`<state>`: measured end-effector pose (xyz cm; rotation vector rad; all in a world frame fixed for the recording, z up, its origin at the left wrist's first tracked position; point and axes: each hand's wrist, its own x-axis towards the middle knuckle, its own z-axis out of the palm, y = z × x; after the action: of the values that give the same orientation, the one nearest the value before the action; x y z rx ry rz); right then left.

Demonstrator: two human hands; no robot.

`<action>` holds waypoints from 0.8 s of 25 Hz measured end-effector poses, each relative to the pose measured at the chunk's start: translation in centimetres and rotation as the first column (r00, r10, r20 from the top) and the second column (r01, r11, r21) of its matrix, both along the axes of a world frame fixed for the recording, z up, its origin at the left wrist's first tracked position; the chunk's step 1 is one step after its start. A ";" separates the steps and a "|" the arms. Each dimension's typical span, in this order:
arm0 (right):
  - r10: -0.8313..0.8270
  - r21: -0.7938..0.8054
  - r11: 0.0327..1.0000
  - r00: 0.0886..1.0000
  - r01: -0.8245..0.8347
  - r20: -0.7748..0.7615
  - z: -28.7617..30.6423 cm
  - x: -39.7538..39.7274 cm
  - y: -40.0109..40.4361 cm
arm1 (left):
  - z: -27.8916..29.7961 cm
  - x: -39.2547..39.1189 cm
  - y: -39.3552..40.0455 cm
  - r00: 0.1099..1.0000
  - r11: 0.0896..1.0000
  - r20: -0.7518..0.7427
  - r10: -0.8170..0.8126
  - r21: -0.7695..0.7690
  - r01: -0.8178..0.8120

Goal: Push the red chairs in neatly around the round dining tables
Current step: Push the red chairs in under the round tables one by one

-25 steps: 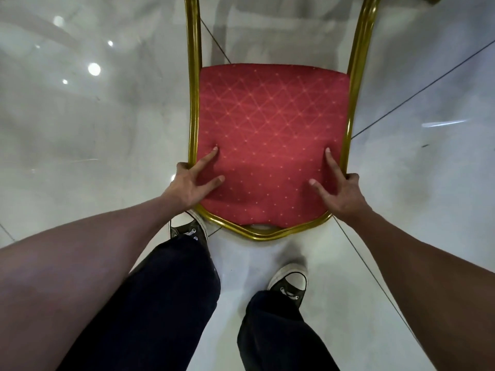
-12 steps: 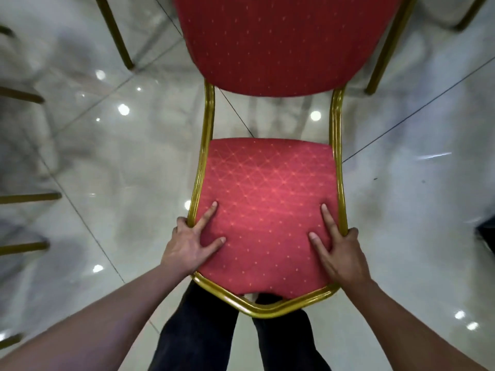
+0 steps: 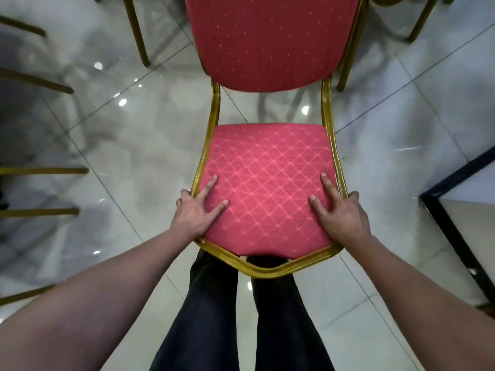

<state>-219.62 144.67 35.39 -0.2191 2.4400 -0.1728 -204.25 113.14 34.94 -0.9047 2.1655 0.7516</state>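
A red chair (image 3: 267, 170) with a gold metal frame faces me, its front edge over my legs and its padded back (image 3: 267, 41) at the top of the view. My left hand (image 3: 195, 212) grips the seat's left edge, thumb and forefinger spread on the cushion, the other fingers curled round the frame. My right hand (image 3: 340, 215) grips the right edge in the same way. The chair's legs are hidden under the seat.
Gold legs of other chairs (image 3: 40, 171) reach in from the left, and more stand at the top left (image 3: 136, 30) and top right (image 3: 423, 20). A black-edged panel (image 3: 455, 236) lies at the right. The floor (image 3: 134, 145) is glossy pale tile.
The chair sits farther out in front of me and its padded back has come into view. Both hands keep the same hold on the seat edges. My shoes are now hidden.
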 end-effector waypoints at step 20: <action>0.039 0.060 0.997 0.965 -0.057 0.258 7.9 8.3 0.7 | 9.7 12.1 2.7 0.995 0.989 0.083 0.060 -0.142 -0.048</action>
<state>-211.28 145.34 43.26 -0.2122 2.1772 -0.0913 -192.17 115.81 44.65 -1.0522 2.1448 0.5807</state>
